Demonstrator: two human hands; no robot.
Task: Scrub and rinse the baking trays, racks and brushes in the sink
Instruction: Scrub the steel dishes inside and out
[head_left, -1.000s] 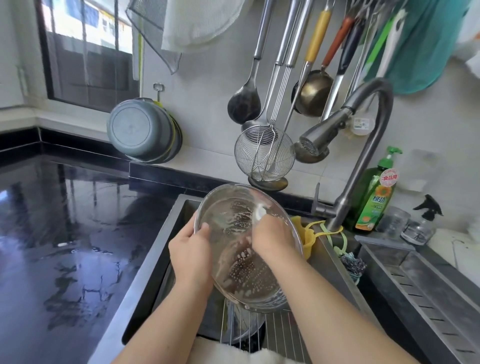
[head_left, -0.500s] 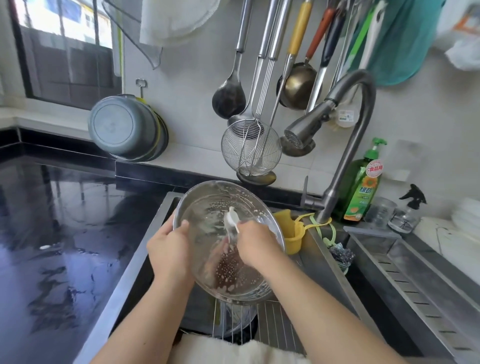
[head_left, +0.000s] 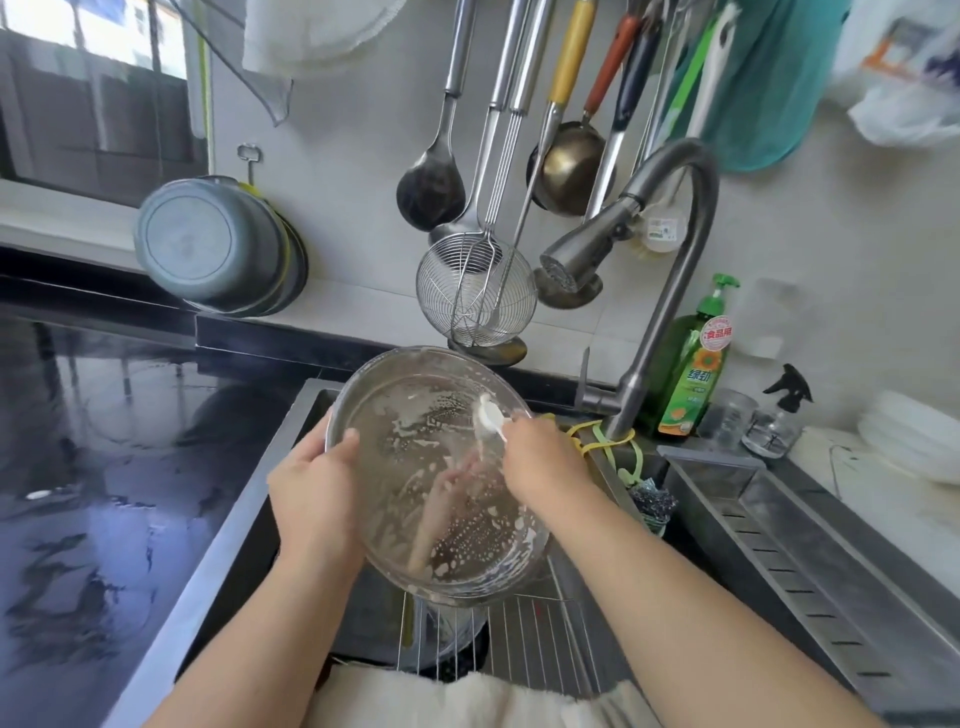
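Shiny metal, wet stone and soft cloth around a steel sink

The round tray (head_left: 415, 415) is polished metal, glossy and flecked with white suds; the sink (head_left: 249, 525) and tap (head_left: 670, 291) are brushed steel, duller. The rack (head_left: 524, 644) is thin bright wire. The bench (head_left: 104, 441) looks like black stone, mirror-glossy and wet. The soap bottle (head_left: 691, 374) is smooth green plastic, and the white cloth (head_left: 457, 701) at the front looks soft and matt.
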